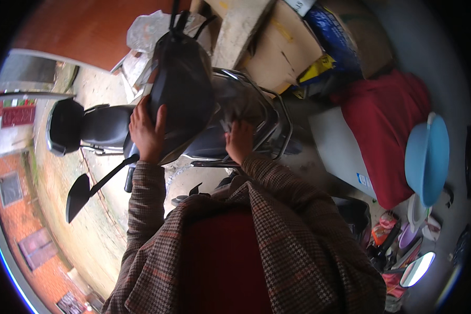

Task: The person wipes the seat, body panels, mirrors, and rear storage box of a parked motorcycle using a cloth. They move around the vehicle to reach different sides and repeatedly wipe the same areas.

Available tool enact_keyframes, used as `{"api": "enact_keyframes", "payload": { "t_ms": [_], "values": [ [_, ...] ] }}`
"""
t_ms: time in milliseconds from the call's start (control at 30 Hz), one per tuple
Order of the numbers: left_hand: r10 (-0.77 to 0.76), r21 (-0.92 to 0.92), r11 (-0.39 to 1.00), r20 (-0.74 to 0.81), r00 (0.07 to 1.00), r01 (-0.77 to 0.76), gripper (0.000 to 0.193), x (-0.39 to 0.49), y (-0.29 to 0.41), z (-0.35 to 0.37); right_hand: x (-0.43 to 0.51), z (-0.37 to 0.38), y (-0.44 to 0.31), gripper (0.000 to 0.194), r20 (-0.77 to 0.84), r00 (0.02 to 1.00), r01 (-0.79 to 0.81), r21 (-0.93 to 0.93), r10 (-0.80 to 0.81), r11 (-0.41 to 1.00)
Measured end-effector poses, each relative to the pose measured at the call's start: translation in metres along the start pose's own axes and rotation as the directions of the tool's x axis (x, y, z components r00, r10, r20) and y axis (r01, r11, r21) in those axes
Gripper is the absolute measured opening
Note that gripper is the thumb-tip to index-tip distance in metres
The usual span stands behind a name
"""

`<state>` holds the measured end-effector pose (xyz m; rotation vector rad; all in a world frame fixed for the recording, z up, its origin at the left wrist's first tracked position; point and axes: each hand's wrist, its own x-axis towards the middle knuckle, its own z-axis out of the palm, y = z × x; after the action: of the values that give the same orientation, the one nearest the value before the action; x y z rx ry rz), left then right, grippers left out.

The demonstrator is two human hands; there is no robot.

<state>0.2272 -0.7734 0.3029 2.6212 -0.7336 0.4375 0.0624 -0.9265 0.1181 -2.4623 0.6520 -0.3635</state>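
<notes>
In the head view a dark motor scooter stands crosswise before me, its black seat [106,125] and rear box [65,126] to the left. My left hand [147,135] rests on the side of the smooth dark front cowl [184,90], thumb apart from the fingers. Lower on the scooter's front, my right hand [240,140] has its fingers curled against a shiny brownish front part [241,100]. A small greyish thing shows at its fingertips; whether it is gripped is too blurred to tell. Chrome bars [285,117] curve around the scooter's front end.
A black mirror [78,198] juts out at left. Cardboard boxes [284,51] and a clear plastic bag [145,33] lie beyond the scooter. At right, red cloth [380,137] covers a pale box [337,147] beside a blue basin [428,161]. Another vehicle's mirror [417,269] is lower right.
</notes>
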Motion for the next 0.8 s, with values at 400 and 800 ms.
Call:
{"api": "enact_keyframes", "payload": {
  "t_ms": [400,800],
  "values": [
    [0.051,-0.005,0.999,0.046,0.998,-0.051,0.053,-0.002,-0.005,-0.004,-0.048,-0.047,0.178,0.034,-0.123,0.821,-0.384,0.604,0.558,0.698],
    [0.014,-0.049,0.999,0.087,0.996,-0.01,0.053,0.002,-0.002,0.003,-0.119,0.1,0.12,0.032,0.804,0.489,-0.328,0.528,0.337,-0.784]
  ]
}}
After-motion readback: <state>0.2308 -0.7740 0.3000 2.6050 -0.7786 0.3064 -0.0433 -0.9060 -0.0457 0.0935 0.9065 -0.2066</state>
